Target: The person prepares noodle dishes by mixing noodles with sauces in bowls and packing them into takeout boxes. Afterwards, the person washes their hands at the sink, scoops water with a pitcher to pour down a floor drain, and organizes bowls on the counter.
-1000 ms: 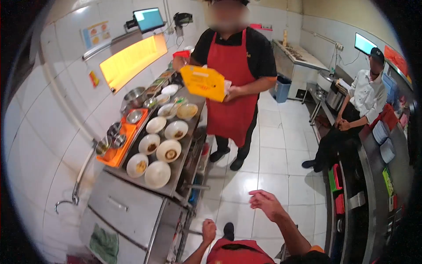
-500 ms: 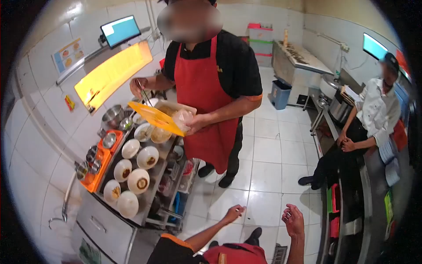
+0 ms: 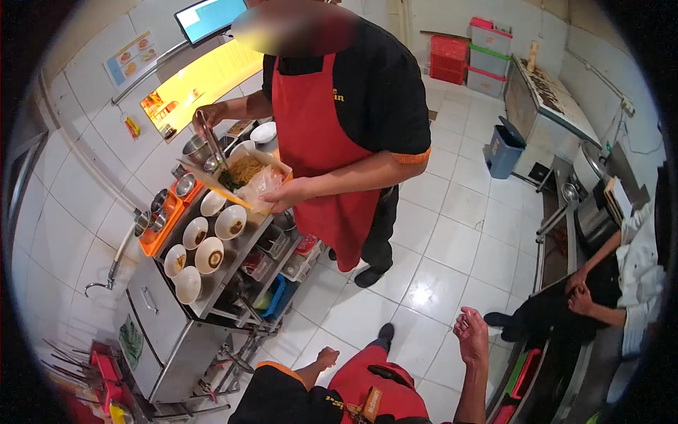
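Note:
My left hand [image 3: 327, 358] hangs low in front of my red apron [image 3: 374, 389], above the floor. Its fingers look curled in, and nothing shows in them. My right hand [image 3: 471, 336] is raised at the right with loosely bent fingers, a little apart, holding nothing. Across from me a co-worker in a red apron holds a paper food box [image 3: 272, 173] with noodles [image 3: 247, 168], dark greens and a plastic bag [image 3: 260, 187]. Their other hand works metal tongs [image 3: 212, 145] over the box. Several white bowls [image 3: 210, 254], some with sauce, stand on the steel counter beside them.
An orange tray [image 3: 152, 242] with metal cups lies along the wall side of the counter. Shelves below hold containers [image 3: 258, 265]. A seated person [image 3: 600, 283] is at the right, near a steel pot [image 3: 595, 219]. A grey bin [image 3: 504, 150] stands on the tiled floor [image 3: 424, 290].
My view has shifted left and down. The co-worker's box has tipped so its noodles show, with the tongs now at it. My left hand has drawn closer to my body.

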A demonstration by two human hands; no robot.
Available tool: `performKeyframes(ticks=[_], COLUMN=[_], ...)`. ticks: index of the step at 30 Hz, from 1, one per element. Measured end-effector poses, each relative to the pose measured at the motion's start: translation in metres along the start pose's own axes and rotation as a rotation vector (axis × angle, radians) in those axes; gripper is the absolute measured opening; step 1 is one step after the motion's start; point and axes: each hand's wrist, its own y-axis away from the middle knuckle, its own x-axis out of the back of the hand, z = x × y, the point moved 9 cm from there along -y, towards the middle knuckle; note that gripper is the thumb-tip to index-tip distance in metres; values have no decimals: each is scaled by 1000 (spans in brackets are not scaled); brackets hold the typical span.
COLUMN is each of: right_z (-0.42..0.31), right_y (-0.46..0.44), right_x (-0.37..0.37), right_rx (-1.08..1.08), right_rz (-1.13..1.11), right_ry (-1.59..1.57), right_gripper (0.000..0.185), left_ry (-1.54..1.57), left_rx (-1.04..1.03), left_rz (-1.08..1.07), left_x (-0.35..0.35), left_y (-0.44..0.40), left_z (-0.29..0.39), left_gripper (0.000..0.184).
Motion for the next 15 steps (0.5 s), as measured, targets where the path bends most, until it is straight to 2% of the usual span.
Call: performKeyframes(ticks=[5, 10, 12, 14, 15], right_z=[-38, -79, -90, -99, -103], right_y=[-89, -169, -200, -232, -248], right_x=[-25, -18, -5, 16, 24], right_rx=[-10, -23, -27, -54, -55], right_rz=[-108, -84, -55, 29, 35], right_ry=[29, 48, 48, 34, 35], right_gripper=[20, 22, 23, 23, 23], left_ry=[93, 26, -8, 214, 212], left_rx=[0, -40, -171, -192, -190], left_rz=[-88, -163, -232, -236, -242], left_x=[-48, -91, -116, -133, -139], left_y=[-26, -75, -100, -108, -109], left_z=[76, 210, 274, 333, 363], left_gripper=[32, 30, 31, 31, 31])
